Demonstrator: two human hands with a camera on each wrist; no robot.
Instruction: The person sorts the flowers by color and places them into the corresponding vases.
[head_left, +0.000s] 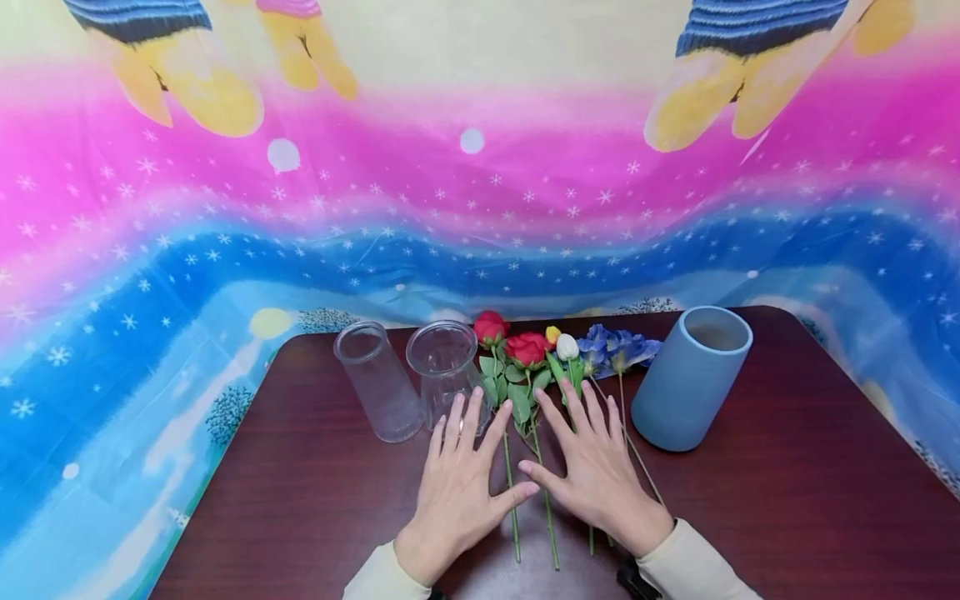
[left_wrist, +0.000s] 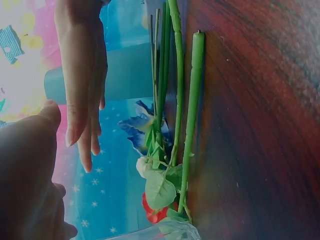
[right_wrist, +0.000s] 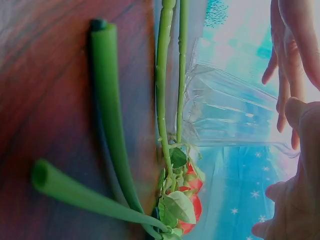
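Observation:
Both hands hover above the stems of several flowers, fingers spread and holding nothing. In the head view the left hand (head_left: 463, 483) is over the stems of two red roses (head_left: 527, 348), near a flared clear glass vase (head_left: 441, 350). My right hand (head_left: 596, 467) is just to its right, above the stems of a white tulip (head_left: 567, 347), a yellow bud (head_left: 552, 335) and blue flowers (head_left: 618, 348). The thumbs point toward each other. The left wrist view shows a gap between the hands and the green stems (left_wrist: 192, 100) on the table. Parts of the stems are hidden under the hands.
A straight clear glass vase (head_left: 381, 383) stands left of the flared one. To the right of the flowers is a tall blue-grey vase (head_left: 690, 383). They stand on a dark reddish-brown table (head_left: 300, 500), with a printed cloth (head_left: 480, 200) hanging behind it.

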